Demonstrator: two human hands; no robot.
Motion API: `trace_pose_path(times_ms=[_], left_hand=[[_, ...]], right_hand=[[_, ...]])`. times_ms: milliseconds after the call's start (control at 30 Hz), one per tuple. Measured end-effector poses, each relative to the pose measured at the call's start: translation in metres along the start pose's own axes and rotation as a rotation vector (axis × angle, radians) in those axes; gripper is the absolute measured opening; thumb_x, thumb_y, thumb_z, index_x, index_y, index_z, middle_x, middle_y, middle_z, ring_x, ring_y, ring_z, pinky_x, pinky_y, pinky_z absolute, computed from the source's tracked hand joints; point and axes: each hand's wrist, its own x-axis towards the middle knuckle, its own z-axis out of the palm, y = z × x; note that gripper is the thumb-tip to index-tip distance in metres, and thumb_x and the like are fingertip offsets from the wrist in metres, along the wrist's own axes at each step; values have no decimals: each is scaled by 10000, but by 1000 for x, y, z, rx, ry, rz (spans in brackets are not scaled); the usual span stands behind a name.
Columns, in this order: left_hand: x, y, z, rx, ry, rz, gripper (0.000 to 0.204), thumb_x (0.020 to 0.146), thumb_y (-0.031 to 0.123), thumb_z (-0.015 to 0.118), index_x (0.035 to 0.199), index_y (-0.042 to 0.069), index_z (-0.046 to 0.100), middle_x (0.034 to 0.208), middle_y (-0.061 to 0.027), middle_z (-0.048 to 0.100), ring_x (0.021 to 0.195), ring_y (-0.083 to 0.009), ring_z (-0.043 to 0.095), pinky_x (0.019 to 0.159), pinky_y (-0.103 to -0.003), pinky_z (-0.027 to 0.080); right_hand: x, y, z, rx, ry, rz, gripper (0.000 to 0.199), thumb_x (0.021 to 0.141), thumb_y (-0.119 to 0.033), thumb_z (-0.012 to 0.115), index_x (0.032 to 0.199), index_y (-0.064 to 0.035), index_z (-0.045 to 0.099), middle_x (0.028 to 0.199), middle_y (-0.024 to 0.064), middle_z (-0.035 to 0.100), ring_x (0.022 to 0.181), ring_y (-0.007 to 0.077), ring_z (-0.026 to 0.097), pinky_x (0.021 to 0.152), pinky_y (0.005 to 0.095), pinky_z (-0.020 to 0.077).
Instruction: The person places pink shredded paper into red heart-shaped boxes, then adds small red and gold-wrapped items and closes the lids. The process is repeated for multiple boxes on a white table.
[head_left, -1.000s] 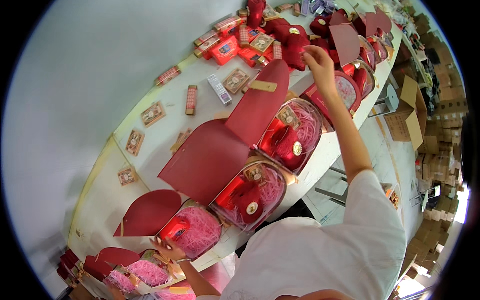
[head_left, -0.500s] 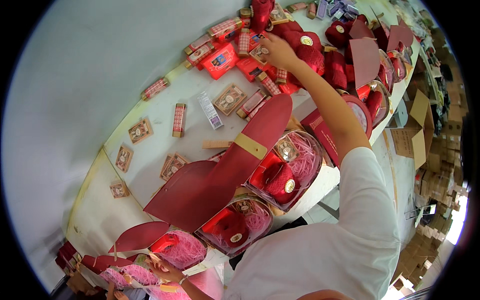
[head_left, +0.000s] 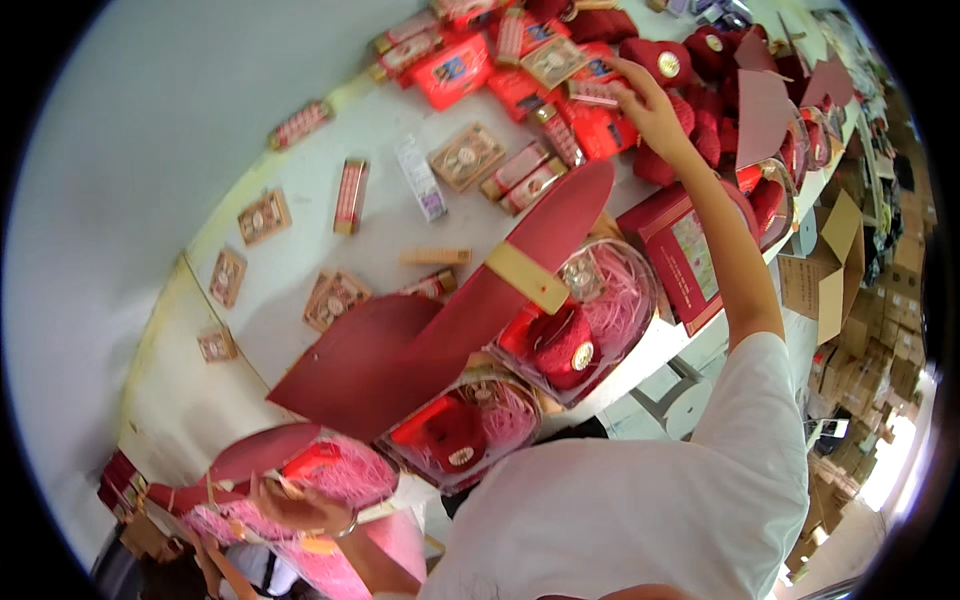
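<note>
My right hand (head_left: 660, 115) reaches over the pile at the far side. Its fingers and thumb pinch one end of a small red patterned narrow box (head_left: 596, 93). Beneath lie flat red packets (head_left: 605, 133) and a square brown box (head_left: 553, 62). At the lower left, my left hand (head_left: 312, 510) is blurred, its fingers curled round something I cannot make out. It hovers at the near edge of an open gift box (head_left: 355, 470) with pink paper shreds. Two more gift boxes (head_left: 575, 330) stand in front of me, holding dark red knitted items (head_left: 565, 350), red packets and shreds.
Dark red lids (head_left: 430, 350) stand up from the gift boxes. Loose brown boxes (head_left: 264, 216) and narrow red boxes (head_left: 350, 196) lie about the white table (head_left: 290, 290). More filled gift boxes line the right edge. A cardboard carton (head_left: 825, 265) stands beyond; another person's arm shows at lower left.
My right hand has shifted right within the pile, and the narrow box at its fingers now lies crosswise. My left hand has moved left and up, over the gift box's near edge.
</note>
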Motion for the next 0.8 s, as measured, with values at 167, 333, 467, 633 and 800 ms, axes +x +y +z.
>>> trace_pose_path(times_ms=[167, 333, 467, 633, 800], left_hand=[[22, 89, 79, -471, -497, 178, 738, 672, 282, 706, 1243, 6, 328, 1180, -198, 439, 1027, -309, 459, 841, -380, 393], [16, 124, 122, -861, -600, -311, 721, 699, 67, 683, 1282, -10, 267, 1227, -166, 406, 1016, -224, 480, 832, -323, 403], [1, 123, 128, -924, -644, -486, 360, 770, 26, 604, 1110, -24, 498, 1063, -112, 558, 858, -149, 566, 705, -239, 446], [-1, 140, 118, -857, -750, -360, 148, 751, 10, 595, 895, -8, 618, 832, -108, 632, 728, -193, 599, 660, -264, 451], [0, 152, 130, -836, -670, -289, 98, 764, 34, 600, 846, -20, 608, 787, -128, 626, 678, -194, 592, 628, -257, 452]], right_hand=[[-20, -75, 22, 589, -364, -28, 715, 821, -569, 408, 1284, -30, 332, 1104, 129, 540, 1049, 221, 499, 921, 340, 346], [-61, -89, 28, 459, -359, 290, 593, 797, -478, 545, 1143, -1, 479, 1016, 86, 565, 957, 155, 514, 863, 314, 377], [-95, -78, 20, 683, -265, 422, 418, 787, -341, 617, 985, 19, 542, 856, 30, 581, 808, 96, 529, 742, 266, 434], [-123, -93, 3, 838, -224, 350, 528, 760, -469, 596, 993, 2, 546, 863, 43, 575, 807, 122, 540, 723, 253, 433], [-78, -23, -39, 232, 120, 653, 760, 735, -618, 505, 1203, -26, 413, 1067, 185, 516, 919, 283, 561, 784, 407, 443]])
